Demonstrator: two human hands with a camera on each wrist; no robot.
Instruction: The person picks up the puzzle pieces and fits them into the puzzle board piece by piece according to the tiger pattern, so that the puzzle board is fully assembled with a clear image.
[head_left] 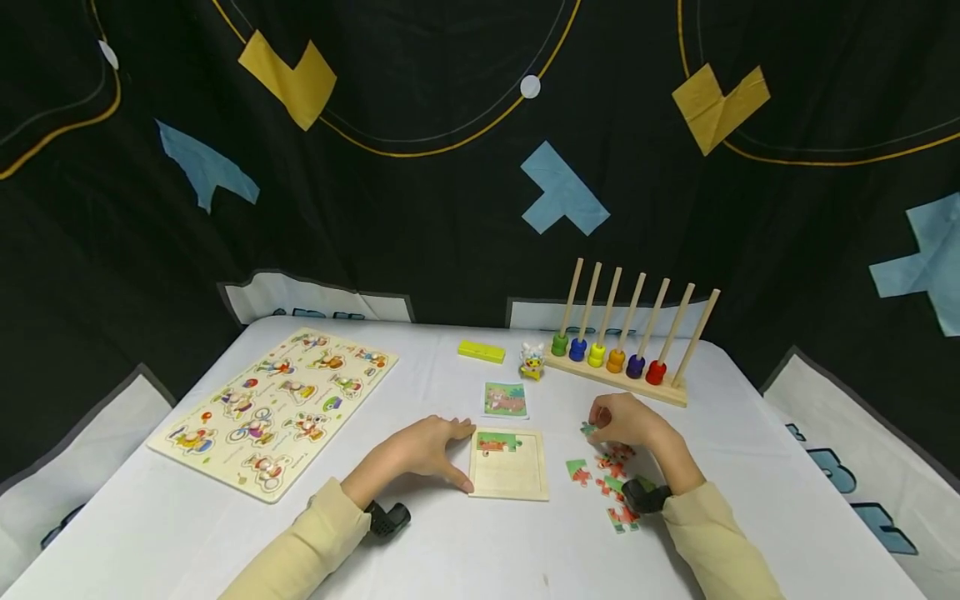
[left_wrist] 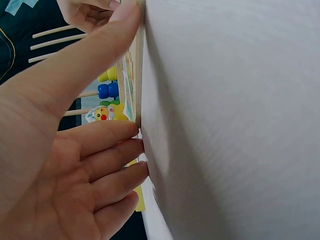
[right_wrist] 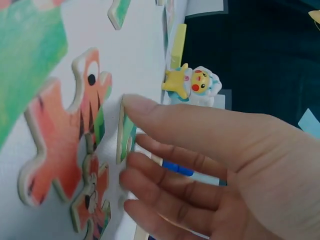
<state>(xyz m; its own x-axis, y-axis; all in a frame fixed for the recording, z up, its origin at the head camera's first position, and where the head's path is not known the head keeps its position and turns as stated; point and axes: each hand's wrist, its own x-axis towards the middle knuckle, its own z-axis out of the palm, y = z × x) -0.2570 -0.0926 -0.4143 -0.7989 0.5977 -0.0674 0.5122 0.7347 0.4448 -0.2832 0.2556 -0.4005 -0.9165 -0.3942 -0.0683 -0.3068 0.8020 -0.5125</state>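
My left hand (head_left: 426,450) rests along the left side of a shallow wooden puzzle tray (head_left: 510,477), thumb at the near corner and fingers at the far one. A few joined pieces (head_left: 495,442) with green and orange print lie in the tray's upper left. To the right, my right hand (head_left: 633,419) pinches a green puzzle piece (right_wrist: 125,135) between thumb and fingertips, close over the table. Several loose pieces, among them an orange striped one with an eye (right_wrist: 60,135), lie below that hand. A picture card (head_left: 506,400) lies just beyond the tray.
At the back right stands a wooden peg stand (head_left: 562,363) with coloured beads. Beside it are a small white and yellow figurine (head_left: 532,362) and a yellow block (head_left: 482,352). A large picture board (head_left: 288,408) covers the table's left side.
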